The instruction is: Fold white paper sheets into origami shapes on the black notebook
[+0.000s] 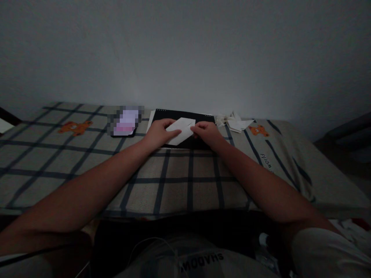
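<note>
A folded piece of white paper lies between my hands, over a black folder-like sheet on the table. My left hand grips the paper's left part, its thumb flat on top and its other fingers partly hidden behind. At the paper's right edge, my right hand pinches with thumb and fingertips. The paper has a pointed, angular outline with a small slit or fold line near its right end.
A phone with a blurred-out screen rests to the left. Folded white paper shapes lie right of the black sheet, near the wall. A checked cloth with printed bears covers the table.
</note>
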The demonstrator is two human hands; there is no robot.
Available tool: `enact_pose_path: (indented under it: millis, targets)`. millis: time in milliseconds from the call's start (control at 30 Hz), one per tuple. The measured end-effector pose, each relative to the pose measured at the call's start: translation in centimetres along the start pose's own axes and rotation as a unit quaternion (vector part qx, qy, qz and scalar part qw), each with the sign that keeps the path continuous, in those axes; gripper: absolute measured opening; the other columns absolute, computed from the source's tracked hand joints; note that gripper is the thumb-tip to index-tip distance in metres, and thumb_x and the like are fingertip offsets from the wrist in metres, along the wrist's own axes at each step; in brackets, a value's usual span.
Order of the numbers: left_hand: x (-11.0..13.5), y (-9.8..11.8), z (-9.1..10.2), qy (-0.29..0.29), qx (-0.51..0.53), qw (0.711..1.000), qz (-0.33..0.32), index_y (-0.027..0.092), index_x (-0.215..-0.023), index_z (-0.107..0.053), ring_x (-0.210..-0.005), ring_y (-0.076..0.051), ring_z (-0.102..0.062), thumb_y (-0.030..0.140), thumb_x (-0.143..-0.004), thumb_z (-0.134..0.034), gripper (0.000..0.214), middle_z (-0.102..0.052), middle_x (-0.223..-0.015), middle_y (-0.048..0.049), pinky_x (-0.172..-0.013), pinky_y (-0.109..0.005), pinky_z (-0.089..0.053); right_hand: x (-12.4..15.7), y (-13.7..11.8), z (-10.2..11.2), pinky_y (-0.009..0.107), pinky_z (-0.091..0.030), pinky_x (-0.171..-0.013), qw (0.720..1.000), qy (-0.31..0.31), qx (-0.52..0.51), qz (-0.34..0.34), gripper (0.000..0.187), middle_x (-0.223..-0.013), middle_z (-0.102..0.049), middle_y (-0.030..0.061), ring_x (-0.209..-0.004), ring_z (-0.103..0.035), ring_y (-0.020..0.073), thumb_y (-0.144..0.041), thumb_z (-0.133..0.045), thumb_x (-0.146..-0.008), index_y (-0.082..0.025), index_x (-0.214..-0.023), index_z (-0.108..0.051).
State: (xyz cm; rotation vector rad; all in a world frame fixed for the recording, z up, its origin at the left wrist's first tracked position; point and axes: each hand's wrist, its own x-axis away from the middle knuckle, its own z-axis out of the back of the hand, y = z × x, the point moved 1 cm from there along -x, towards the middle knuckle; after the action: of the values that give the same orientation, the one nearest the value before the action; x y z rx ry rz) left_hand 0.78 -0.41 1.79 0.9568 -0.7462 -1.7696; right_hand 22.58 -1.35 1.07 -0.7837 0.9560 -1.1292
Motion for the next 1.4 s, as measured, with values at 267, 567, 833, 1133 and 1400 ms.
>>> enact_pose_path:
  millis: [267, 567, 833, 1133, 1400]
  targets:
    - [-0.2, -0.5, 0.5, 0.058, -0.213, 0.961, -0.164, 0.018, -0.13, -0.07, -0.125, -0.032, -0.055, 0.032, -0.08, -0.075, 0.052, -0.063, -0.134, -0.0132, -0.11, -0.047, -0.04, -0.1, 0.0, 0.2, 0.032, -0.036, -0.061, 0.98, 0.008, 0.197, 0.027, 0.033, -0.054, -0.061, -0.0002, -0.054, -0.052, 0.0148, -0.038, -0.068, -0.088, -0.021, -0.06, -0.073]
    - [0.8, -0.4, -1.1, -0.124, -0.359, 0.905, -0.19, 0.025, -0.124, -0.074, -0.12, -0.031, -0.06, 0.039, -0.099, -0.049, 0.038, -0.069, -0.132, -0.009, -0.1, -0.044, -0.046, -0.3, 0.8, 0.7, 0.032, -0.034, -0.06, 0.955, -0.009, 0.293, 0.053, 0.044, -0.056, -0.06, 0.0018, -0.056, -0.049, 0.0156, -0.053, -0.067, -0.089, -0.022, -0.06, -0.072]
    - [0.1, -0.6, -0.2, -0.153, -0.341, 0.906, -0.198, 0.021, -0.117, -0.077, -0.125, -0.03, -0.064, 0.036, -0.101, -0.048, 0.037, -0.072, -0.133, -0.0089, -0.117, -0.055, -0.037, -0.8, 2.4, 2.2, 0.042, -0.048, -0.096, 0.915, -0.095, 0.298, 0.256, 0.029, -0.116, -0.071, 0.0127, -0.108, -0.062, 0.026, -0.026, -0.069, -0.087, -0.019, -0.114, -0.076]
    - [0.0, -1.0, -0.3, -0.089, -0.323, 0.92, -0.204, 0.019, -0.099, -0.08, -0.127, -0.028, -0.06, 0.046, -0.093, -0.067, 0.031, -0.069, -0.134, -0.011, -0.113, -0.049, -0.042, -0.2, 1.5, 1.1, 0.042, -0.05, -0.096, 0.887, -0.13, 0.319, 0.309, 0.026, -0.11, -0.076, 0.0112, -0.106, -0.065, 0.0249, -0.018, -0.056, -0.093, -0.019, -0.103, -0.079]
    - [0.1, -1.1, -0.3, -0.108, -0.333, 0.918, -0.189, 0.016, -0.113, -0.075, -0.117, -0.029, -0.063, 0.048, -0.09, -0.071, 0.04, -0.072, -0.122, -0.0112, -0.101, -0.042, -0.049, -0.2, 1.9, 1.0, 0.037, -0.049, -0.088, 0.904, -0.121, 0.3, 0.28, 0.022, -0.102, -0.076, 0.01, -0.096, -0.066, 0.0228, -0.023, -0.059, -0.092, -0.018, -0.104, -0.076]
